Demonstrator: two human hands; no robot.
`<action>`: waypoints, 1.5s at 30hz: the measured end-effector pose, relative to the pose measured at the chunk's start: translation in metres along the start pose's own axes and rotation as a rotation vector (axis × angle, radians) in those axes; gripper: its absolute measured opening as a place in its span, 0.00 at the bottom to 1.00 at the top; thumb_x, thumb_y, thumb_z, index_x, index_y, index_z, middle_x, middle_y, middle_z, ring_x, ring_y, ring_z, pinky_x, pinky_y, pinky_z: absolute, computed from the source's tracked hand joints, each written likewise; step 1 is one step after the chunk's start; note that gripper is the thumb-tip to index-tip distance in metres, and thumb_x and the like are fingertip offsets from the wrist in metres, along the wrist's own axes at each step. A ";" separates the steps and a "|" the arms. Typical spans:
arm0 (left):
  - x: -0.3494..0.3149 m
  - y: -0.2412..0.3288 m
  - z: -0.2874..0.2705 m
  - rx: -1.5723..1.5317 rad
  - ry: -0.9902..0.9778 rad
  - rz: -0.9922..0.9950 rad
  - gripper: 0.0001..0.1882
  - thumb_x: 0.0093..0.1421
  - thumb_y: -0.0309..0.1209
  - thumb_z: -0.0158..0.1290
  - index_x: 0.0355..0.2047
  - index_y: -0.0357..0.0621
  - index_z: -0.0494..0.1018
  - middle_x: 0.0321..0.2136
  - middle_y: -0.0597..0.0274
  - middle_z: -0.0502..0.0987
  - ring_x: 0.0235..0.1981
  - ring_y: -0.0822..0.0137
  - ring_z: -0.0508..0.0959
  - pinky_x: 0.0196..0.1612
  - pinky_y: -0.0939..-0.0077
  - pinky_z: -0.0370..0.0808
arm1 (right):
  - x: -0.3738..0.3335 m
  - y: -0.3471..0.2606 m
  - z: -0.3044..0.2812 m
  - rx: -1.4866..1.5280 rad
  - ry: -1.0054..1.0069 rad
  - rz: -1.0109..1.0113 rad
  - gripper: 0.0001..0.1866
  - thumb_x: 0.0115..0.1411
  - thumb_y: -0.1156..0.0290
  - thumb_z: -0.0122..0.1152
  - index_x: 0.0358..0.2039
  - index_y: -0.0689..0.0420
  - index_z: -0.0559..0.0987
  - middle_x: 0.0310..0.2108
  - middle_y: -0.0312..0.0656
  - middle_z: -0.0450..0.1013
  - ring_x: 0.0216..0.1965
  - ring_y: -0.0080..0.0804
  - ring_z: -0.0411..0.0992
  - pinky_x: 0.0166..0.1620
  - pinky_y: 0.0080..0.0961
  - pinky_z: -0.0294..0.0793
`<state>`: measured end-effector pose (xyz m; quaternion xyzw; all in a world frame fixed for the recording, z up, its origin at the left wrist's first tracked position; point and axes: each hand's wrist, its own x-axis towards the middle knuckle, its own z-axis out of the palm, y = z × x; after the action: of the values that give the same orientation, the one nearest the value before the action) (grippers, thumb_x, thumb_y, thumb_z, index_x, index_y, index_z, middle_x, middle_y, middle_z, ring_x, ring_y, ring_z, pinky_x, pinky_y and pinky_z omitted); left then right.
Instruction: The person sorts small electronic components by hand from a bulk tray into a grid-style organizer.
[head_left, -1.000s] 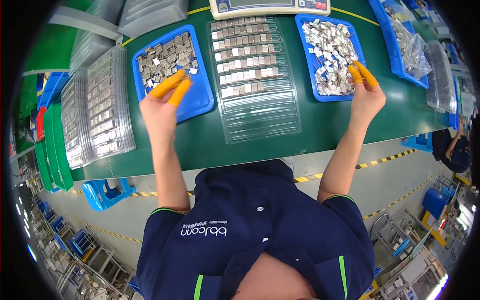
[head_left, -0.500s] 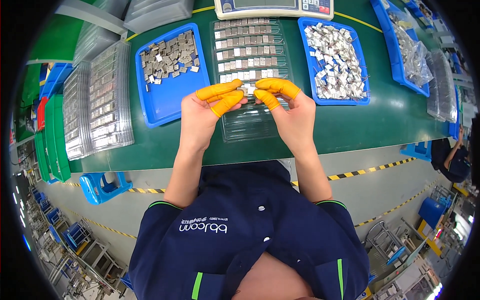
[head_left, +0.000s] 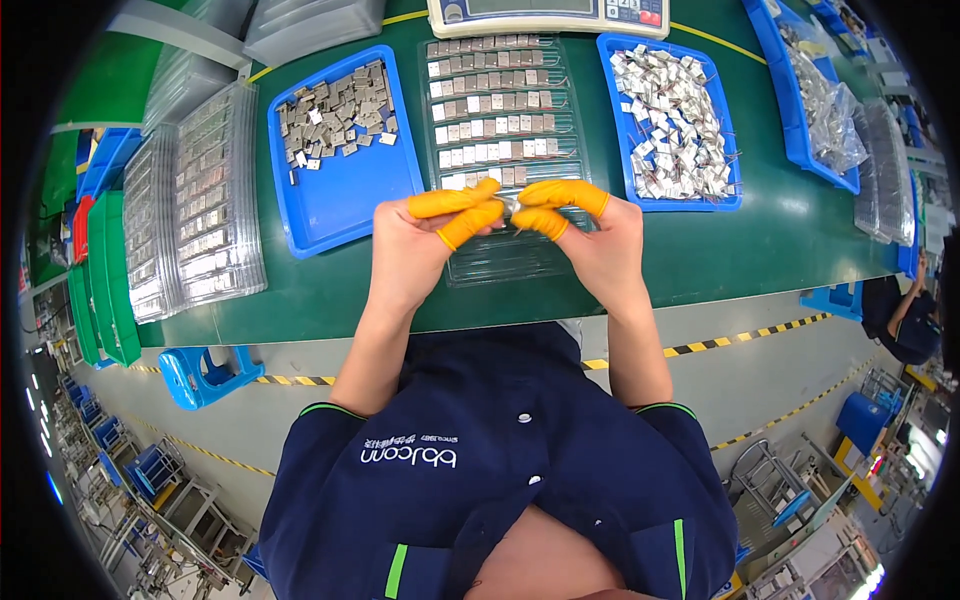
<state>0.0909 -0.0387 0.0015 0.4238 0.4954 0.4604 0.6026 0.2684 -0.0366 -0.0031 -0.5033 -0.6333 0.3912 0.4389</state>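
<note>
Yellow finger covers sit on the thumb and forefinger of each hand. My left hand and my right hand meet fingertip to fingertip over the near part of a clear plastic tray. Between them both pinch a small silvery metal block, mostly hidden by the fingers and blurred. Rows of similar small white and grey metal blocks fill the tray's far part, with thin wires along the right side.
A blue tray of loose grey blocks lies to the left, another blue tray of white wired blocks to the right. Behind stands a scale. Stacked clear trays rest at far left. A blue bin holds plastic bags.
Both hands have drawn slightly toward me with the block, uncovering more of the nearest row. The block now shows less between the fingers.
</note>
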 end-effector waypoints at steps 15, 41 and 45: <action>0.000 -0.010 0.016 -0.264 -0.012 -0.042 0.10 0.52 0.21 0.55 0.35 0.30 0.74 0.29 0.53 0.77 0.29 0.68 0.78 0.35 0.80 0.76 | -0.011 0.011 0.024 0.601 0.081 0.203 0.13 0.50 0.82 0.60 0.39 0.67 0.76 0.38 0.44 0.73 0.39 0.29 0.72 0.45 0.22 0.71; 0.000 -0.033 0.024 0.035 0.031 0.175 0.05 0.56 0.24 0.51 0.30 0.32 0.72 0.24 0.63 0.75 0.27 0.76 0.73 0.35 0.83 0.70 | -0.007 0.008 0.003 -0.350 0.259 -0.323 0.15 0.43 0.79 0.64 0.34 0.55 0.78 0.41 0.40 0.71 0.43 0.39 0.68 0.49 0.33 0.65; -0.005 -0.032 0.030 -0.040 0.025 0.122 0.07 0.57 0.25 0.51 0.34 0.31 0.72 0.27 0.61 0.76 0.29 0.74 0.75 0.37 0.80 0.71 | -0.011 0.012 0.006 -0.388 0.200 -0.300 0.12 0.42 0.76 0.63 0.31 0.54 0.78 0.45 0.39 0.68 0.50 0.43 0.62 0.58 0.45 0.55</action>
<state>0.1241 -0.0523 -0.0237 0.4352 0.4670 0.5111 0.5755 0.2673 -0.0456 -0.0177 -0.5147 -0.7175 0.1412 0.4476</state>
